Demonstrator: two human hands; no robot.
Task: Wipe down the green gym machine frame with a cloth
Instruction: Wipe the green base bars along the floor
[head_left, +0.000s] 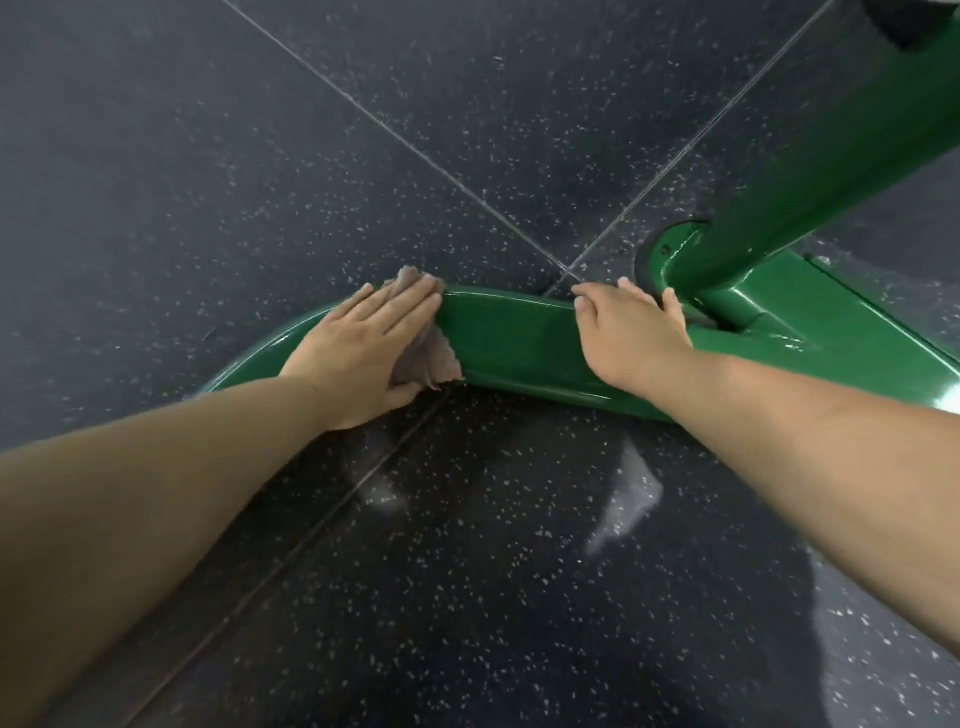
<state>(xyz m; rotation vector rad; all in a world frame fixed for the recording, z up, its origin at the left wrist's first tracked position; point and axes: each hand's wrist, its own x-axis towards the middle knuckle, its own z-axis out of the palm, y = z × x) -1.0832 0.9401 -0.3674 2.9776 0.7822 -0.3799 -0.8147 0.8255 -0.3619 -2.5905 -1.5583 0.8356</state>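
Head view: my left hand (363, 348) lies flat, fingers straight, pressing the cloth (428, 358) onto the low curved foot of the green frame (519, 338), centre-left of frame. Flat palm because it spreads pressure over the rounded top and keeps the cloth from bunching; cloth edges poke out past my fingertips and under the thumb side. My right hand (631, 332) is bare, resting on the same bar just right of centre, fingers bent over its far edge, near where the angled post (810, 156) meets the base at right. That reads as a brace while I lean in, not a wipe. Whether those fingers really clamp the bar or just drape on it, I can't say for sure; the far side is hidden. Speckled dark floor (311, 156) all round. Likely next stretch: the bare bar between my hands.
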